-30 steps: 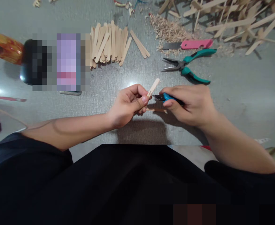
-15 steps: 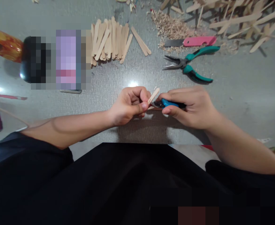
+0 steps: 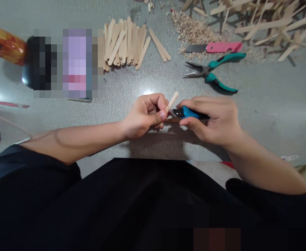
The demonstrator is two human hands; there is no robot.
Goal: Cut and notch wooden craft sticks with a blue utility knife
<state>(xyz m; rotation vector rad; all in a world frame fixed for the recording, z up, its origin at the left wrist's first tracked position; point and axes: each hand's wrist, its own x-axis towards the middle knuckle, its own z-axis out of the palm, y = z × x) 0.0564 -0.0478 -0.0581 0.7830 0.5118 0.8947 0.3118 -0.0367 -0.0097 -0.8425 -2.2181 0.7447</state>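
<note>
2 hands sit just apart in my remote view: the left hand (image 3: 147, 116) pinches a wooden stick (image 3: 172, 101) over the table (image 3: 111, 109), while the right hand (image 3: 215, 118) clamps a blue-handled tool (image 3: 190, 112), its tip at the stick. I judge the cutting partial, seeing what looks like a small notch; the piled sticks (image 3: 128, 43) look uncut. Pliers (image 3: 207, 71), a pink-handled knife (image 3: 222, 47) and shavings (image 3: 191, 28) lie beyond, blocking neither hand.
</note>
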